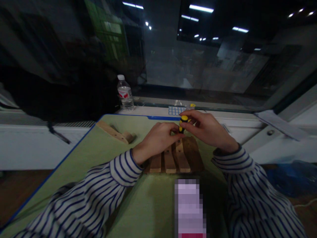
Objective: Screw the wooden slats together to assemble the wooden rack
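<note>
My right hand [206, 129] grips the yellow and black handle of a stubby screwdriver [183, 121], held roughly upright. Close against its lower end is my left hand [160, 137], thumb and fingers pinched together; what lies between them is hidden. Below both hands a wooden piece with several slats [170, 162] rests on the table. Small dark holes or screw heads show along the slats. The screwdriver's tip cannot be seen clearly.
A light wooden part with a rounded end [115, 132] lies at the left on the green table [133, 205]. Behind, the sill [145, 110] holds a water bottle [125, 96] and a blue-gridded item [176, 110]. A pixelated lilac patch covers the near middle.
</note>
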A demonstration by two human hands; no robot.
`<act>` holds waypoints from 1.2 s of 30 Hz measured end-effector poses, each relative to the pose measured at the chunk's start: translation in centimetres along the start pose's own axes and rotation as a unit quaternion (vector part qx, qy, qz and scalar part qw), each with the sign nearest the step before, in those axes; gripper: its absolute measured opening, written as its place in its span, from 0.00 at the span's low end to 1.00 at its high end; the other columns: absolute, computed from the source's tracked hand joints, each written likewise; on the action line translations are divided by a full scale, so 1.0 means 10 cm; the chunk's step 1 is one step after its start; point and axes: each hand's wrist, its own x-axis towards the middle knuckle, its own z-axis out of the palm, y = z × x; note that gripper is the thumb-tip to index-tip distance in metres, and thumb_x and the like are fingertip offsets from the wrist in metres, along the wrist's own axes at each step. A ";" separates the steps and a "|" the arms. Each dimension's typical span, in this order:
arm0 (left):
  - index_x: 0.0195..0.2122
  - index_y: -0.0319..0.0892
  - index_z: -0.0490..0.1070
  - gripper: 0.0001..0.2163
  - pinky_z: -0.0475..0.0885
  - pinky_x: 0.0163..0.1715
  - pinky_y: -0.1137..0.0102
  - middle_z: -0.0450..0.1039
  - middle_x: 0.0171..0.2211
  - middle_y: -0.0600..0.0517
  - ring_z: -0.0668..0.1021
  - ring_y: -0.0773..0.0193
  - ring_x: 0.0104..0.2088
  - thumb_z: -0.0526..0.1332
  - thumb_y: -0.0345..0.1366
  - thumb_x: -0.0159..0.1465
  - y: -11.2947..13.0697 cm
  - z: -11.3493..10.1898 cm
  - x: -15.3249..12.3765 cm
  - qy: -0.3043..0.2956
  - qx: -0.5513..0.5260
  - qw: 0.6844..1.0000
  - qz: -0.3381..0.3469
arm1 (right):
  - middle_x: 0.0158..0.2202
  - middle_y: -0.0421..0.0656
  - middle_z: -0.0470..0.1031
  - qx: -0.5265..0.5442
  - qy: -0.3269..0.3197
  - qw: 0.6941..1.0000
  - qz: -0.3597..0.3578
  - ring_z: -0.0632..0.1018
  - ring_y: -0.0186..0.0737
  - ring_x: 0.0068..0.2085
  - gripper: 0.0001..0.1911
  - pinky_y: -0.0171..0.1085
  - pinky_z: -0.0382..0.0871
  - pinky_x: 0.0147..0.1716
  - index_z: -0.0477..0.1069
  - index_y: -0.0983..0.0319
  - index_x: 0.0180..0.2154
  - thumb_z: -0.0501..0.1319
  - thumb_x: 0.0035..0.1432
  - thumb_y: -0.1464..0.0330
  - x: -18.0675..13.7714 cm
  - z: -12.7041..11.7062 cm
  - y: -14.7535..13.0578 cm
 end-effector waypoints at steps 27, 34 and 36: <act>0.43 0.40 0.76 0.11 0.65 0.29 0.72 0.78 0.33 0.50 0.76 0.64 0.30 0.58 0.35 0.63 -0.01 0.03 -0.01 -0.020 0.008 1.000 -0.004 | 0.44 0.44 0.77 0.007 -0.015 1.000 -0.003 0.77 0.34 0.34 0.15 0.33 0.71 0.32 0.69 0.62 0.49 0.58 0.59 0.68 -0.01 -0.04 -0.04; 0.39 0.40 0.76 0.10 0.65 0.29 0.72 0.78 0.34 0.49 0.76 0.63 0.32 0.60 0.39 0.62 -0.01 0.02 -0.01 -0.005 0.016 1.000 -0.003 | 0.41 0.43 0.77 0.005 -0.012 1.000 0.009 0.77 0.35 0.34 0.13 0.34 0.70 0.32 0.69 0.60 0.46 0.60 0.59 0.65 -0.01 -0.03 -0.02; 0.38 0.40 0.76 0.10 0.65 0.29 0.72 0.78 0.34 0.49 0.76 0.63 0.32 0.60 0.39 0.62 -0.01 0.02 -0.01 -0.005 0.020 1.000 -0.004 | 0.41 0.43 0.77 0.008 -0.010 1.000 0.011 0.77 0.35 0.34 0.13 0.34 0.70 0.32 0.69 0.60 0.46 0.60 0.59 0.65 -0.01 -0.03 -0.02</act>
